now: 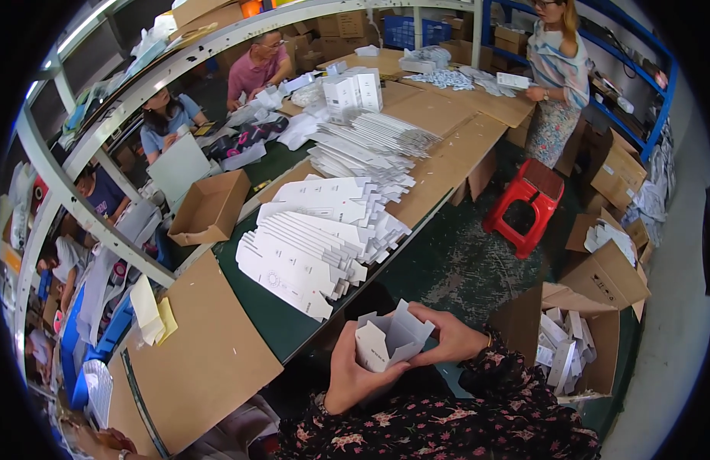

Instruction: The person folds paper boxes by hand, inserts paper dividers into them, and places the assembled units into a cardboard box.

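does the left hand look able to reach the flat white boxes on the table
Probably yes: the flat white boxes lie on the table just ahead, with nothing visible between. The left hand is holding an open box, though, so it would likely need to let go.

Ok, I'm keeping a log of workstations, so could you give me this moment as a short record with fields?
Left hand: left hand grips the near left side of the white box
Right hand: right hand holds its right side
Held item: one white box, top open, flaps up
Table: flat white cartons, overlapping, on the green table
Floor, right: red stool; open cardboard box holding small white boxes
Nearby: standing person, upper right, holding a white package
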A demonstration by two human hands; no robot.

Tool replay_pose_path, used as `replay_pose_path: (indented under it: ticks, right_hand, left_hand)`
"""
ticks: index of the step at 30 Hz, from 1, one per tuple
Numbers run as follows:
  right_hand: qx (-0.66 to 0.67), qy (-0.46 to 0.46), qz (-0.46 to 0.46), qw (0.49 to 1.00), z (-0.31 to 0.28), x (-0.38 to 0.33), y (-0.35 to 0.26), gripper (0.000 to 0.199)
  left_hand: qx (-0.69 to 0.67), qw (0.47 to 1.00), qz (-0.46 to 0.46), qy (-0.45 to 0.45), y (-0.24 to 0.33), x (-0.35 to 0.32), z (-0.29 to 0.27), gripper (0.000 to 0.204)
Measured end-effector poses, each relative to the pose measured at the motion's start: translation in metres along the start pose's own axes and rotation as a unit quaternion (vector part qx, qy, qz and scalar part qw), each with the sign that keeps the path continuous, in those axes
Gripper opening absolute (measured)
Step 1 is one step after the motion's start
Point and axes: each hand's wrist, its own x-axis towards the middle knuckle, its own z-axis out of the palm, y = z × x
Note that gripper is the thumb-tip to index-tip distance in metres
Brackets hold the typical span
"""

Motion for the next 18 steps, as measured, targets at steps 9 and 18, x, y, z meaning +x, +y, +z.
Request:
replay_pose_path:
  ticks: [9, 18]
  right_hand:
    - [0.015, 0.007, 0.02, 1.0, 0.0015, 0.0006, 0.0031, 0.082]
    - [0.017, 0.01, 0.016, 1.0, 0.0018, -0.0002, -0.0005, 0.08]
  left_hand:
    - [0.013, 1.0, 0.0, 0.001, 0.0041, -0.0005, -0.0011, 0.094]
    - [-0.013, 0.999, 0.027, 0.02, 0.0086, 0.0019, 0.0026, 0.086]
